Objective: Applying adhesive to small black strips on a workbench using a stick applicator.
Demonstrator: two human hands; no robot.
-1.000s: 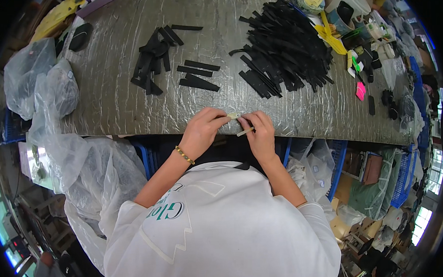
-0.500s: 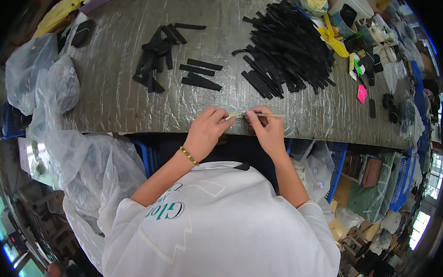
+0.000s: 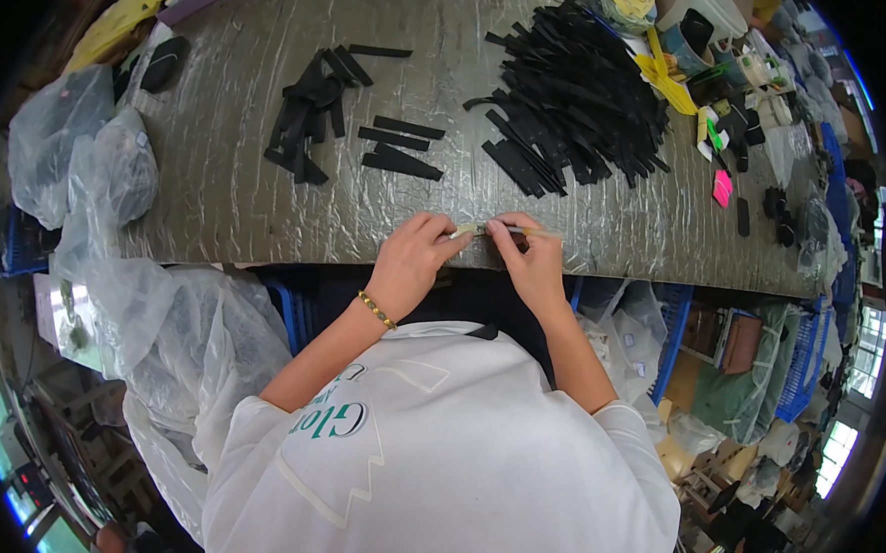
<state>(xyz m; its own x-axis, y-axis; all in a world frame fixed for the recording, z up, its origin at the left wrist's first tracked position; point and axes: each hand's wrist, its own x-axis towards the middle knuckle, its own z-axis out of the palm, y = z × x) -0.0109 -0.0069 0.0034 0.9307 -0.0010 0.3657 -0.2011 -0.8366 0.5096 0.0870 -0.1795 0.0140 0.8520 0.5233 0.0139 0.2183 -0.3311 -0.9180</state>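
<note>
Near the table's front edge, my left hand (image 3: pixel 412 256) pinches a small pale yellowish piece (image 3: pixel 465 231) between thumb and fingers. Close on its right, my right hand (image 3: pixel 531 262) is closed around a thin, pale pen-like stick (image 3: pixel 548 234), whose rear end sticks out to the right. The stick's tip meets or nearly meets the pale piece between my fingertips; the contact is too small to make out. Beyond my hands lie a few separate black strips (image 3: pixel 402 162), a small loose heap of black strips (image 3: pixel 306 118), and a large pile of black strips (image 3: pixel 584 99) to the right.
Clear plastic bags (image 3: pixel 117 173) stand and hang at the table's left edge. Along the right side are a cup (image 3: pixel 689 41), yellow strips (image 3: pixel 665 83), a pink piece (image 3: pixel 723 189) and assorted small items. Blue crates (image 3: pixel 807 373) sit below the table (image 3: pixel 259 211).
My right hand has shifted slightly left with the stick, bringing it nearer my left fingertips. My left hand and the black strips stay where they were.
</note>
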